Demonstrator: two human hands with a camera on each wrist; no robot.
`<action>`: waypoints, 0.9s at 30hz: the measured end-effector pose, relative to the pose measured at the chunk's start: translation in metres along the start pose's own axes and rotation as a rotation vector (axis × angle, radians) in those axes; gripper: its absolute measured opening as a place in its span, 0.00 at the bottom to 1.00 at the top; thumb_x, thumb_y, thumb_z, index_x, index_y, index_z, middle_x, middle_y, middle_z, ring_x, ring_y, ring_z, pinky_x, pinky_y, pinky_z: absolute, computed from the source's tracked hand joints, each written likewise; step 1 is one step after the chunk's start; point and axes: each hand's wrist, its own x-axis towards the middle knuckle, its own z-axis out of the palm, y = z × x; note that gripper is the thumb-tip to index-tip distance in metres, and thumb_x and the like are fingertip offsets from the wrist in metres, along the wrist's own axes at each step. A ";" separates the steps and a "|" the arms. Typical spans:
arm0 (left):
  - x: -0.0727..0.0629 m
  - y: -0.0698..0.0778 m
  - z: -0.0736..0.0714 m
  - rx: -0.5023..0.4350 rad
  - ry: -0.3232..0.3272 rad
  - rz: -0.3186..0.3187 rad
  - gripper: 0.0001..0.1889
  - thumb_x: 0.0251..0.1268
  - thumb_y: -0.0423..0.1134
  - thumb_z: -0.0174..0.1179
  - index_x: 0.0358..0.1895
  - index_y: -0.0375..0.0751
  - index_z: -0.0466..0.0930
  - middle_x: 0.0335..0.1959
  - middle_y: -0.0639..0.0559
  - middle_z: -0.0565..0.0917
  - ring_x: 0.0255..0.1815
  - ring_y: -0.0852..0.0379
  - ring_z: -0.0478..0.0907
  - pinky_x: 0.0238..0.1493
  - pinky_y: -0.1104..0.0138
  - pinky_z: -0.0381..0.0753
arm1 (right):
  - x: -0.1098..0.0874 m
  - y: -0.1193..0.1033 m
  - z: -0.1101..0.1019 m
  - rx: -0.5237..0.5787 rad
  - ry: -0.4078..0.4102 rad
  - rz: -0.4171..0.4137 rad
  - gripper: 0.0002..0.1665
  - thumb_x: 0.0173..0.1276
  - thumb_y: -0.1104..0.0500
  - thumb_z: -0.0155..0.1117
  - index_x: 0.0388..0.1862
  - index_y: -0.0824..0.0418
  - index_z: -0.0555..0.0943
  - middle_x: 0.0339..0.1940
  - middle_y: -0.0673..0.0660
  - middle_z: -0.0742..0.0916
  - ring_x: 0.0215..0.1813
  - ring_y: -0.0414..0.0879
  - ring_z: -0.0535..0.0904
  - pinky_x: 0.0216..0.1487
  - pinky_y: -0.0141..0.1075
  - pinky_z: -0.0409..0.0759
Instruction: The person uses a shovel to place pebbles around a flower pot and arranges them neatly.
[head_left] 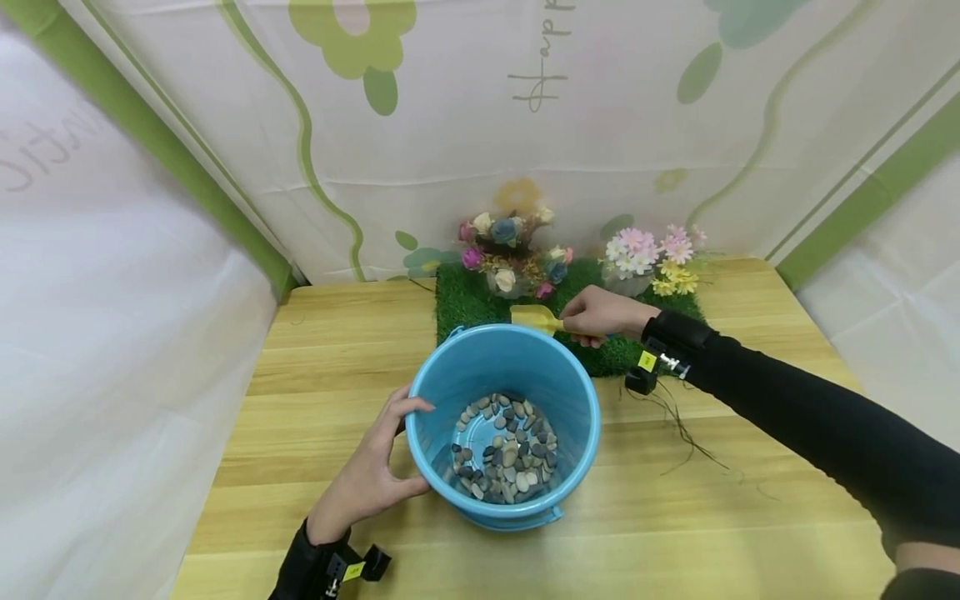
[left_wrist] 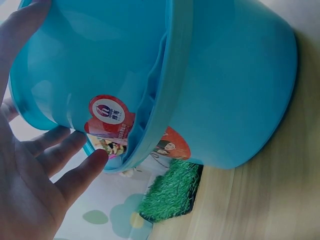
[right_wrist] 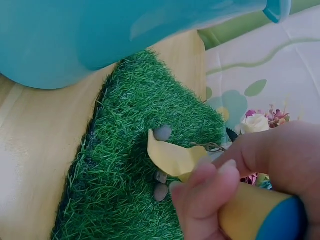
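A light blue bucket (head_left: pixel 504 333) stands on the wooden table with grey and tan pebbles (head_left: pixel 510 454) spread over its bottom. My left hand (head_left: pixel 375 471) holds its left side, fingertips over the rim and thumb against the outer wall. Beyond the bucket, my right hand (head_left: pixel 600 315) grips a small yellow shovel (right_wrist: pixel 172 157) by its handle, whose end is blue. The shovel's blade is low over a green artificial grass mat (right_wrist: pixel 125 115). Close by the blade, a grey pebble (right_wrist: pixel 162 132) rests on the grass, and another pebble (right_wrist: pixel 160 192) lies just below it.
At the back of the mat stand a pot of mixed roses (head_left: pixel 506 250) and a pot of pink, white and yellow flowers (head_left: pixel 648 258). Thin dark strands (head_left: pixel 682 429) lie on the table (head_left: pixel 330 358) at right. Printed white curtains (head_left: pixel 480 142) hang behind and on both sides.
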 end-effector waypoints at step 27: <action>0.000 -0.005 0.002 -0.003 0.004 0.011 0.41 0.54 0.38 0.78 0.69 0.48 0.63 0.79 0.45 0.55 0.72 0.36 0.61 0.59 0.46 0.78 | -0.054 -0.057 -0.051 0.007 0.087 -0.163 0.24 0.81 0.59 0.54 0.71 0.67 0.72 0.39 0.62 0.84 0.30 0.54 0.79 0.29 0.35 0.80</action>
